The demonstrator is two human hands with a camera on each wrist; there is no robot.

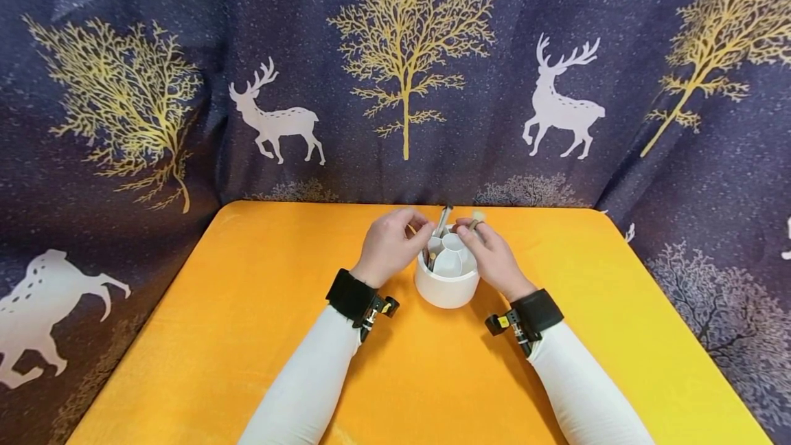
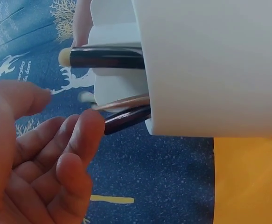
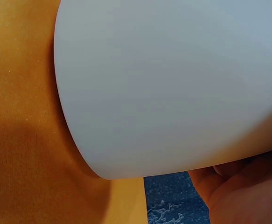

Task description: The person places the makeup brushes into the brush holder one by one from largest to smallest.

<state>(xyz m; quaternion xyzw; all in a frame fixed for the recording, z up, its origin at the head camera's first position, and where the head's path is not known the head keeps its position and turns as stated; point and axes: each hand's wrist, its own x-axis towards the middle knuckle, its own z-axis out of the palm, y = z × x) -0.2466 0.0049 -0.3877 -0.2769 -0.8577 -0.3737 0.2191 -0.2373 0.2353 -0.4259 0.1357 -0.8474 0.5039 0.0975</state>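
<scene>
A white round organizer [image 1: 446, 292] with several inner compartments stands on the table, close to both hands. My left hand [image 1: 392, 242] is at its left rim, fingers loosely bent, thumb apart and nothing held. In the left wrist view, its fingertips are right beside a dark slim stick [image 2: 126, 119]. A thicker dark stick [image 2: 108, 57] with a rounded cream end juts from the organizer above it. My right hand [image 1: 491, 256] bends its fingers over the right rim, beside a small pale-tipped item [image 1: 478, 215]; I cannot tell whether it grips this. The organizer's wall hides most of that hand in the right wrist view.
The organizer stands toward the far part of an orange-yellow table [image 1: 247, 335]. A silvery slim tool [image 1: 443, 218] leans up at the organizer's back. Beyond the table hangs a dark blue curtain [image 1: 445, 177] printed with deer and trees.
</scene>
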